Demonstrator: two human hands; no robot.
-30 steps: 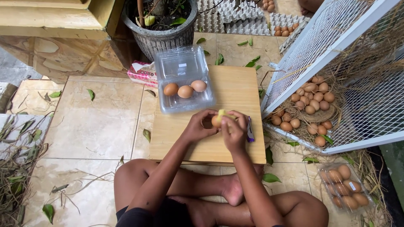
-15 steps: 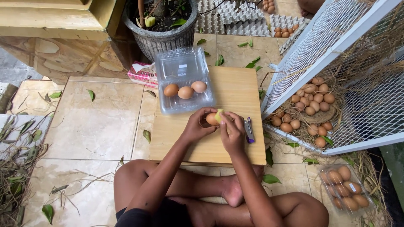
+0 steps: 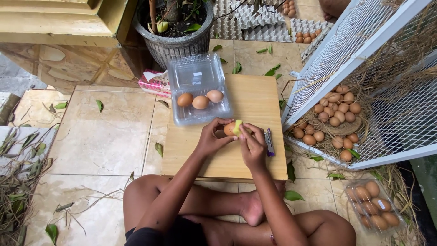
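My left hand [image 3: 210, 138] holds a brown egg [image 3: 229, 129] over a low wooden table [image 3: 200, 152]. My right hand [image 3: 253, 145] presses a small yellow-green cloth or sticker [image 3: 237, 127] against that egg. Just beyond my hands, a clear plastic clamshell box [image 3: 199, 89] stands open on the table with three brown eggs [image 3: 200, 100] in its lower half. A small purple object [image 3: 269, 141] lies on the table right of my right hand.
A white wire cage [image 3: 364, 77] at right holds several brown eggs [image 3: 334, 116] on straw. A closed clear box of eggs [image 3: 372, 205] lies on the floor at lower right. A grey plant pot [image 3: 175, 32], a tissue pack [image 3: 155, 82] and egg trays [image 3: 255, 18] sit behind the table.
My hands with the egg have shifted slightly; the yellow-green piece now sits on the egg's right side under my right fingers.
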